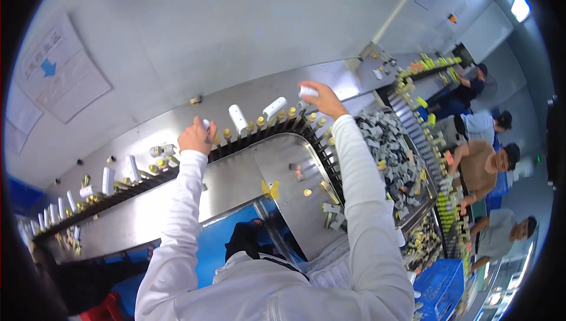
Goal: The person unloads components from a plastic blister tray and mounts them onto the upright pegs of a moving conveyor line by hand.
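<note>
Both my arms, in white sleeves, reach over a curving conveyor with yellow-tipped upright pegs (pixel 260 122). My right hand (pixel 323 100) is closed on a white plastic casing (pixel 308 91), held just above the line where it bends. My left hand (pixel 197 137) is curled at the near side of the pegs, with the end of a small white piece (pixel 206 124) showing between its fingers; the rest of that piece is hidden. Between the hands, an oblong white casing (pixel 238 118) leans on the pegs, and a second white casing (pixel 275 108) lies tilted beside it.
White casings (pixel 108 180) stand along the conveyor to the left. On the right, a metal tray (pixel 433 194) holds many grey and white parts. A blue crate (pixel 439 288) sits at lower right. Several co-workers (pixel 477 168) work along the far line. Loose parts (pixel 299 172) lie on the steel table.
</note>
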